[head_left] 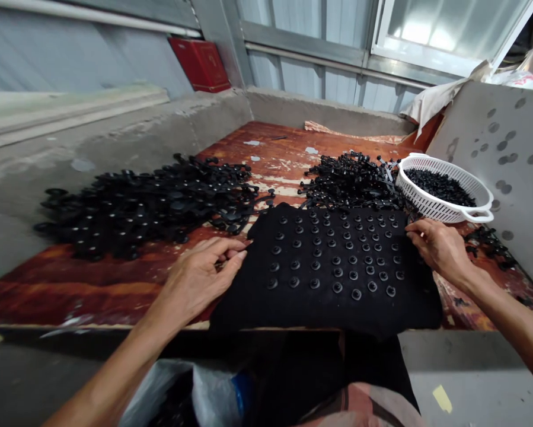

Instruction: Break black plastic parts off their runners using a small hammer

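Observation:
A black cloth (302, 308) lies spread over the front edge of the table, with rows of small round black plastic pieces (338, 273) set out on it. At its left edge, my left hand (206, 270) is closed, thumb and fingertips pinching the cloth's border. My right hand (441, 249) pinches the opposite edge, near its upper right part. Behind the left hand spreads a large heap of black plastic parts with stems and round ends (150, 207). Another heap of thin black parts (350, 178) sits just beyond the cloth.
On the right stands a white plastic basket (426, 204) holding many small black pieces. Loose black parts (492, 246) lie beside it, near a grey spotted panel (484, 142). The worn red-brown tabletop (275, 145) meets a concrete ledge (213, 118). Below is a plastic bag (217, 391).

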Tool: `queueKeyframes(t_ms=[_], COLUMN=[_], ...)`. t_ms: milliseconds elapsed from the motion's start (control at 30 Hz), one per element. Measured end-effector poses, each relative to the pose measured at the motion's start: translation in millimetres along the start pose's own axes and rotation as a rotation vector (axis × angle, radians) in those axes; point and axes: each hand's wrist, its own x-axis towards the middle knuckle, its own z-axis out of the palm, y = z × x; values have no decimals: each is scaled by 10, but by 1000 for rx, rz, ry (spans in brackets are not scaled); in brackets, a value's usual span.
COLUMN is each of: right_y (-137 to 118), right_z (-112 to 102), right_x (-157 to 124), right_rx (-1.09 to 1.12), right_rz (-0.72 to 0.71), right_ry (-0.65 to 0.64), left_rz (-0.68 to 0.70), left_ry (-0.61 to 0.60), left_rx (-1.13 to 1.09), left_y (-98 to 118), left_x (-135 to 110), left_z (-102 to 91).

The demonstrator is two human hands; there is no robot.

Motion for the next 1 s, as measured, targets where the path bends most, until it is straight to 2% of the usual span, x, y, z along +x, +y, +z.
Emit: queueKeyframes(t_ms=[133, 267, 400, 533, 633, 733, 900, 1000], right_y=[36, 21, 70, 123, 105, 45, -36, -35], right_z=[131, 144, -5, -144, -136, -53, 103, 125], right_x=[195, 206, 29, -265, -379, -313, -24, 40], right_rx=[-8, 24, 100, 158, 157, 151, 153, 178], right_rz=[31, 43, 57, -4, -49, -46, -19, -7], right_ry=[-106, -116, -69, -121, -137, -102, -63, -45], left_rz=[-5, -13, 0, 10, 9, 6, -21, -23], left_ry=[2, -6, -6, 14, 26, 8, -20, -22], left_rx=[5, -2, -7, 2, 16, 26, 22, 4], left_y=[-16, -14, -7, -13, -20, -8, 22, 12], left_x=[0, -7, -9, -16, -20, -12, 5, 3], left_z=[11, 1, -5, 1, 2, -1, -7, -6])
